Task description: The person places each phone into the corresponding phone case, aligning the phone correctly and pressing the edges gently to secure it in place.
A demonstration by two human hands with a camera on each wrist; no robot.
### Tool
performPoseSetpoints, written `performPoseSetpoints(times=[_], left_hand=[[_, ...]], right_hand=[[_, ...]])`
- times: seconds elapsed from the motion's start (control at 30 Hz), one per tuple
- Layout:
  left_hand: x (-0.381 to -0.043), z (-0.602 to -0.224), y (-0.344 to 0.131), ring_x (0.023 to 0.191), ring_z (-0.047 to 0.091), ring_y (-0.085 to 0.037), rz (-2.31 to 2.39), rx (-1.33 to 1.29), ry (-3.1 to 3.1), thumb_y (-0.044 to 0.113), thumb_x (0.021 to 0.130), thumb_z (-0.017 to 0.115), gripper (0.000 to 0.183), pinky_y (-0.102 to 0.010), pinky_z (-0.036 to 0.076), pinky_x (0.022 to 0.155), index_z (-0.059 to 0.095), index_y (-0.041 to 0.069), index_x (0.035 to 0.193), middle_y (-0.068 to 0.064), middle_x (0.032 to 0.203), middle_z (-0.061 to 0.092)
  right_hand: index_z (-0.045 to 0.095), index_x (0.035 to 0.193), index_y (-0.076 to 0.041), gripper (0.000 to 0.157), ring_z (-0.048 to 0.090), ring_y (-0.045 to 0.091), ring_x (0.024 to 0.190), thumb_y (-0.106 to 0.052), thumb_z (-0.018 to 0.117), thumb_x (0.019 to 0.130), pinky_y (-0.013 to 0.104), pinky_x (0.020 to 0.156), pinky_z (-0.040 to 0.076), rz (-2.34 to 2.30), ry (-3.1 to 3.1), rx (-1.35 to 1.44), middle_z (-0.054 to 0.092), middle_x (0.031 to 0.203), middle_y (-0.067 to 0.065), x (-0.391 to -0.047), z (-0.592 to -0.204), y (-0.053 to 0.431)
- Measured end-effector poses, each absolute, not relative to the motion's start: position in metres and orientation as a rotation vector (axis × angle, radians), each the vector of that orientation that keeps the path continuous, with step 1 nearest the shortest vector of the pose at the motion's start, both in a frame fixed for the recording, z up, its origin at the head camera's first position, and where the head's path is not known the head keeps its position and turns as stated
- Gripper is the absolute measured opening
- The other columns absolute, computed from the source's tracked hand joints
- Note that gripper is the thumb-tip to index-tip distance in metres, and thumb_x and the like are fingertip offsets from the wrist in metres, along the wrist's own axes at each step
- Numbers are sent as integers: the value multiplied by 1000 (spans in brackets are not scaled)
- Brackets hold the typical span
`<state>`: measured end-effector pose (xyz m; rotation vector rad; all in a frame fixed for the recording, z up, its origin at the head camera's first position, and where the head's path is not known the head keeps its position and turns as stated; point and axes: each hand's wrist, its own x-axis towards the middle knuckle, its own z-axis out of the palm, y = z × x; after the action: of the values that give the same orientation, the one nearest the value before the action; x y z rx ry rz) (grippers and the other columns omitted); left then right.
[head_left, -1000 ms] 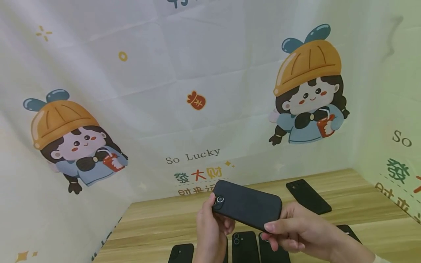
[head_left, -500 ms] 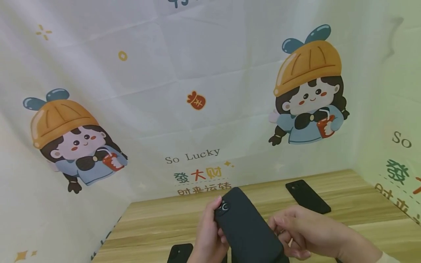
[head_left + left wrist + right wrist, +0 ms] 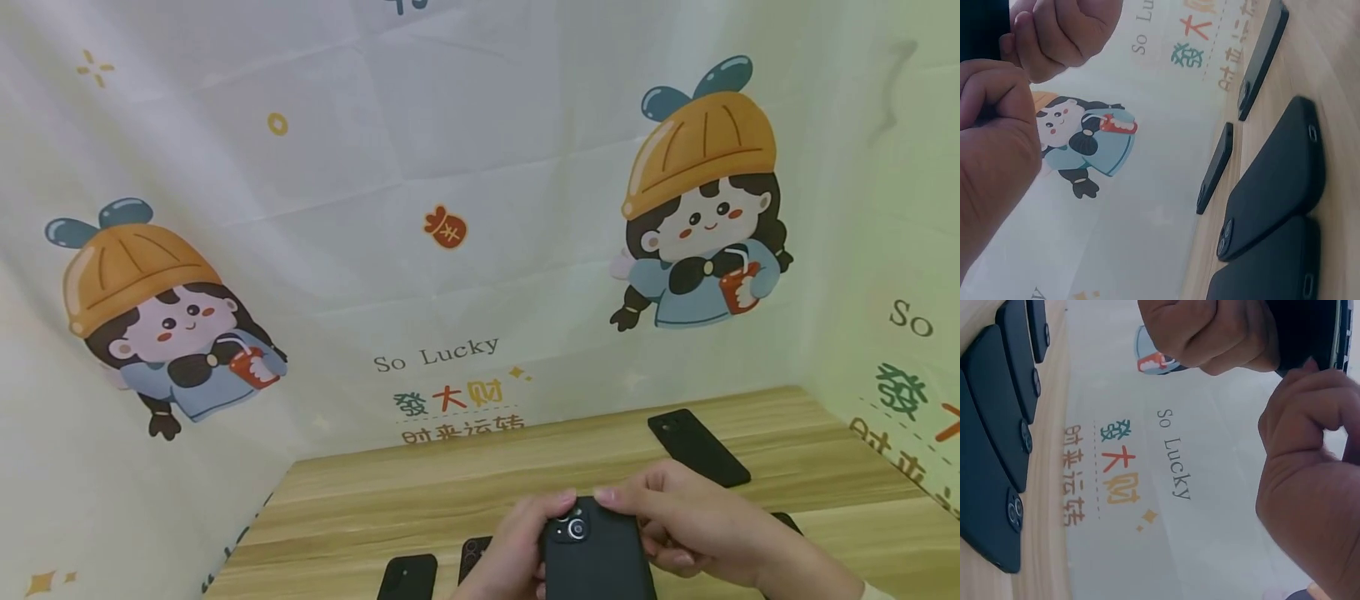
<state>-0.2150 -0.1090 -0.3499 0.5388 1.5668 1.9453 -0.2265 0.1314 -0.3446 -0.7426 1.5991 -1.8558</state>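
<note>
Low in the head view, a phone in a matte black case [image 3: 600, 558] is held up above the table, camera end uppermost and back toward me. My left hand [image 3: 510, 546] grips its left side, thumb at the top edge beside the camera. The right hand [image 3: 693, 521] pinches the top right corner, thumb on the top edge and the other fingers curled behind. The two thumb tips are close together. In the right wrist view, a thin pale edge shows along the phone [image 3: 1304, 331] next to the fingers. Its lower end is cut off by the frame.
Several black phones or cases lie on the wood-grain table [image 3: 360, 492]: one at the back right [image 3: 697, 447], one at the front left [image 3: 408, 575], others partly behind my hands. A printed cloth [image 3: 337, 250] hangs around the table's back and sides.
The phone has turned from lying sideways to upright and moved lower. My right hand let go of its bottom end and now pinches the top; the left thumb has moved to the top edge.
</note>
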Motion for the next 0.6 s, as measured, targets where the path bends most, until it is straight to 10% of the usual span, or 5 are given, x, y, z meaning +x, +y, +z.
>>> performPoseSetpoints(times=[0.17,0.43,0.6], left_hand=[[-218,-351,-108,38,28,3,1929,406,1568,48,112,41,46,-15,26,43,66,22,83,16,47,28],[-226,-351,-115,92,70,-1,2070,294,1548,60,114,25,60,-20,57,85,71,23,111,12,99,72],[-230,-355,-114,67,62,2,2244,253,1449,67,111,19,69,-19,48,65,73,25,115,16,85,71]], right_hand=[[79,109,-9,35,40,-2,43,-29,50,114,15,44,32,-1865,1560,-671,53,61,-12,-228,-345,135],[76,95,-10,36,46,3,52,-36,57,111,16,51,41,-2038,1703,-449,59,67,-7,-232,-343,134],[76,93,-12,37,53,4,58,-38,58,111,18,56,46,-2211,1698,-311,65,72,-6,-237,-342,135]])
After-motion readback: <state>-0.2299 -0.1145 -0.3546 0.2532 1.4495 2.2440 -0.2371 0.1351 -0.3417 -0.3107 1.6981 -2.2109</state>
